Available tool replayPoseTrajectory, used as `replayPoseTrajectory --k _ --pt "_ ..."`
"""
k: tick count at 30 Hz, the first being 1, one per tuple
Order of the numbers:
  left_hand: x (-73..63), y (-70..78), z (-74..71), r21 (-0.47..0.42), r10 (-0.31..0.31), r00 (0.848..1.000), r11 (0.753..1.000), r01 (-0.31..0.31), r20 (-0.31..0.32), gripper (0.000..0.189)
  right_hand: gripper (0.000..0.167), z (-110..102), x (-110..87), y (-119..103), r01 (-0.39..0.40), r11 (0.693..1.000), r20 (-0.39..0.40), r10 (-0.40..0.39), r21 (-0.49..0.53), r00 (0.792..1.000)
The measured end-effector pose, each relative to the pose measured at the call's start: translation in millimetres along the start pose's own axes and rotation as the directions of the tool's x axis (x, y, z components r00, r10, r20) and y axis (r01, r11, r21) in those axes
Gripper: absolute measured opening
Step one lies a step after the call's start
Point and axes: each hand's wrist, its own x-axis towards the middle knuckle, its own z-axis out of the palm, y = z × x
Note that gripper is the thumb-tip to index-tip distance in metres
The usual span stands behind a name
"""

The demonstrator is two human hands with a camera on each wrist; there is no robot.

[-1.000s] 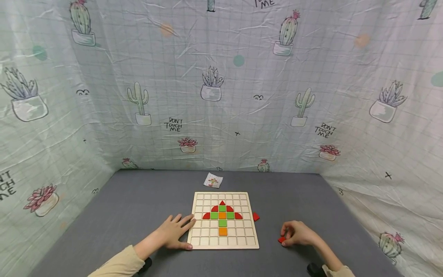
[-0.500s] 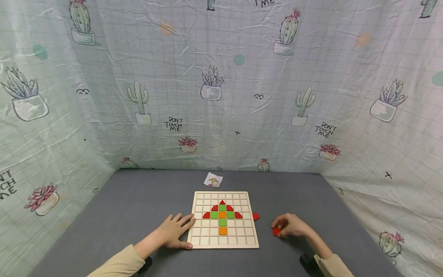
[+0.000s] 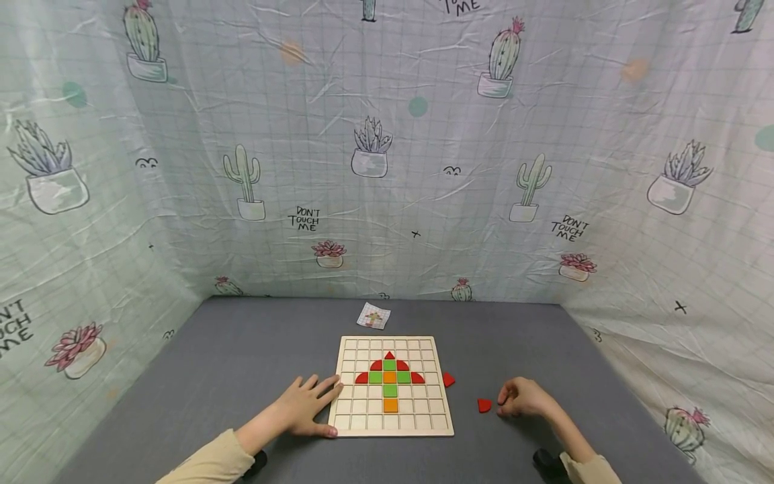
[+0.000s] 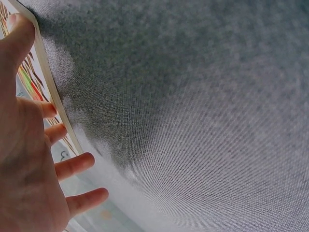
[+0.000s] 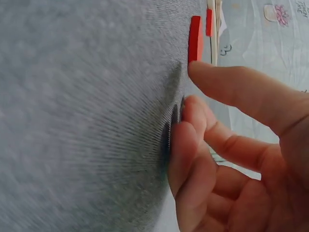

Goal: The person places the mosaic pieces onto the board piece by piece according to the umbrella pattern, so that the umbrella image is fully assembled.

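Observation:
My left hand [image 3: 306, 405] rests at the left edge of the wooden grid board [image 3: 359, 425], fingers spread and touching its rim. Just right of a loose red quarter-round tile [image 3: 484, 405], my right hand [image 3: 525, 398] stays low over the table, loosely bent and holding nothing. In the right wrist view a narrow gap parts its fingers, and the red tile [image 5: 194, 38] lies beyond a fingertip. On the board sit several red, green and orange tiles, among them a red triangle [image 3: 390, 355] at the top and an orange square [image 3: 390, 405] at the bottom.
Another red tile [image 3: 448, 380] lies against the board's right edge. Behind the board is a small printed card [image 3: 373, 316] with a coloured pattern. A cactus-print curtain [image 3: 417, 168] encloses the grey table [image 3: 266, 336] at the back and sides.
My right hand carried the red tile left and a little away from me, let it go on the table and drew back right. My left hand and the board stayed put.

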Motion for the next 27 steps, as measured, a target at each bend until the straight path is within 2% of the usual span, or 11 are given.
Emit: replayPoseTrajectory --k 4,12,27 --pt "-0.5 0.3 -0.2 -0.004 -0.007 1.000 1.000 0.007 0.007 0.082 0.017 2.3 1.7 -0.6 -0.010 1.000 0.036 0.009 0.024 0.999" --pt "-0.4 0.8 -0.1 -0.003 -0.007 1.000 1.000 0.007 0.009 0.082 0.024 10.0 9.2 -6.0 0.052 0.997 -0.033 -0.054 -0.061 0.998" --pt "-0.3 2.1 -1.8 0.004 -0.023 0.999 1.000 0.023 0.031 0.083 0.033 15.3 15.1 -8.2 0.059 0.989 -0.048 -0.067 -0.139 0.997"
